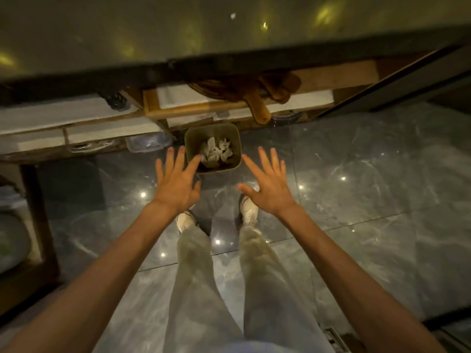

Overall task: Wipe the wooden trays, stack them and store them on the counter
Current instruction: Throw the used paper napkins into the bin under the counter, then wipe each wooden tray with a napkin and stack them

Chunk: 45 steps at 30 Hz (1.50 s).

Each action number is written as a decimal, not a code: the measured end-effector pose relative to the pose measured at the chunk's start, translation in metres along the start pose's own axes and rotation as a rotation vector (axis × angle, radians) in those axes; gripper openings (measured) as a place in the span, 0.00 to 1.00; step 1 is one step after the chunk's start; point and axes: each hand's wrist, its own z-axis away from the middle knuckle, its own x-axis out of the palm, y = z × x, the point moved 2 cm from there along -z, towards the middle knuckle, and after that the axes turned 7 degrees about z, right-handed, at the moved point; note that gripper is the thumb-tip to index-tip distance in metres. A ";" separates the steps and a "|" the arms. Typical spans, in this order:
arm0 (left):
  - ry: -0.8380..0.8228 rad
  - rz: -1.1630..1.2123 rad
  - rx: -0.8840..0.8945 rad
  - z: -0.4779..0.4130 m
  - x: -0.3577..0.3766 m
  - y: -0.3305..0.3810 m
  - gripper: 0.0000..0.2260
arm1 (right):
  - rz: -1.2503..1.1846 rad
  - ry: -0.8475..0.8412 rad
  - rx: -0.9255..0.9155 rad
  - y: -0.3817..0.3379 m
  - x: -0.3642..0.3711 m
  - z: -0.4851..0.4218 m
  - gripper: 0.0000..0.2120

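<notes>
- the left hand [175, 184] and right hand [267, 186] are held out flat over the floor [356, 200], palms down, fingers spread wide, neither holding anything.
- just past the fingertips stands a small bin [235, 138] with crumpled white paper [216, 151] in it; the left forefinger overlaps its near rim in this view, though contact cannot be judged.
- the wooden trays [257, 108] lie beyond the bin, up and slightly right of both hands, on a shelf [191, 112] under the counter [127, 39]; one handle points out toward the person, so its long axis runs roughly near to far.
- the right hand looks marginally nearer that handle.
- the counter edge cuts off the backs of the trays; their number and cleanliness cannot be made out in the dim, blurred light.
</notes>
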 end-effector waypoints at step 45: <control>0.558 0.376 -0.140 0.078 -0.303 0.092 0.23 | -0.199 0.130 -0.368 -0.089 -0.366 -0.008 0.23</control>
